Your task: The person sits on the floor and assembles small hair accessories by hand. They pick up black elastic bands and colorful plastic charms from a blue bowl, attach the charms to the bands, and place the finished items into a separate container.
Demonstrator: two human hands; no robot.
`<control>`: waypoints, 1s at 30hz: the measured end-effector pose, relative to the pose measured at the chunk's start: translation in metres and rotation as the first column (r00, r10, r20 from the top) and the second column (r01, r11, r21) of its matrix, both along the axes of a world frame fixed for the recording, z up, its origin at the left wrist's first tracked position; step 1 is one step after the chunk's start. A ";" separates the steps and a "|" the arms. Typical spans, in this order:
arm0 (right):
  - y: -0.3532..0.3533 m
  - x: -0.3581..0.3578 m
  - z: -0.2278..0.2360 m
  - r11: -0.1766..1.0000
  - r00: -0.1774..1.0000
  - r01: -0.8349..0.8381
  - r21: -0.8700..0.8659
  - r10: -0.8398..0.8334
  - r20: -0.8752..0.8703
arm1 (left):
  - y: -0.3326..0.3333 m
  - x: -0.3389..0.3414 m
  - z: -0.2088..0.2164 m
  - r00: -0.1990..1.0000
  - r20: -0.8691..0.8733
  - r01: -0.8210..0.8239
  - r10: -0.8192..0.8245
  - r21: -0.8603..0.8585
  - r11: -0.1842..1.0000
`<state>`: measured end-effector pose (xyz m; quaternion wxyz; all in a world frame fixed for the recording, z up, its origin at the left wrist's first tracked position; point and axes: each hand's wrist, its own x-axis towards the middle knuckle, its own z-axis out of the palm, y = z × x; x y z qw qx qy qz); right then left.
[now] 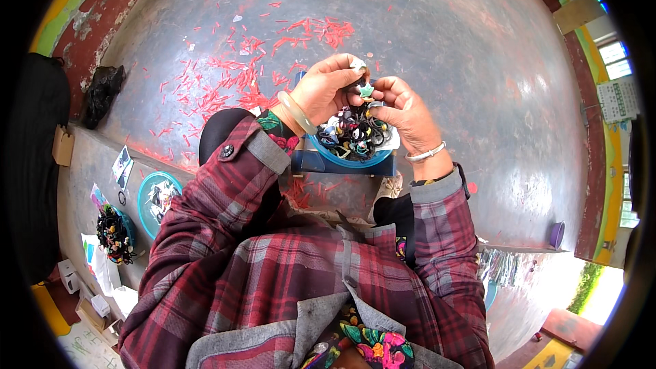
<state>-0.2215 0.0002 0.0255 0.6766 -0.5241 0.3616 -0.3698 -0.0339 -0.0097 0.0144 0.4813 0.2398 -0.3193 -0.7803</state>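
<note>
Over a blue round basin (pixel 350 162) my two hands are held close together. My left hand (pixel 321 89) is closed, pinching a black hair tie that carries a pale star-shaped charm (pixel 358 65) at the fingertips. Just below it, a green star-shaped charm (pixel 366 89) lies between the hands. My right hand (pixel 411 115) is closed too, its thumb and fingers pinching the hair tie by the green charm. Whether both charms belong to one tie is hard to tell. Below, the basin holds a heap of black hair ties (pixel 352 133) with colourful charms.
A dark blue stool or box (pixel 311 162) bears the basin. Red scraps (pixel 232 75) litter the floor ahead and left. To my left are another blue basin (pixel 141 208) with pale pieces and a heap of dark hair ties (pixel 115 236). A purple container (pixel 557 235) stands far right.
</note>
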 end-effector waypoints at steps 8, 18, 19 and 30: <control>-0.005 -0.008 -0.007 0.995 0.994 0.092 0.033 -0.094 0.062 | 0.002 0.001 0.008 0.999 0.025 -0.021 0.022 -0.039 0.999; -0.007 -0.011 0.002 0.984 0.954 0.144 0.102 -0.166 0.251 | -0.003 -0.002 -0.003 0.851 0.487 -0.117 0.200 -0.196 0.974; -0.008 -0.012 0.003 0.984 0.957 0.144 0.109 -0.166 0.239 | -0.002 -0.002 -0.002 0.869 0.457 -0.132 0.191 -0.158 0.979; -0.001 -0.007 0.005 0.977 0.978 -0.117 -0.179 0.082 -0.191 | -0.001 -0.011 -0.002 0.852 0.469 -0.300 0.233 0.072 0.951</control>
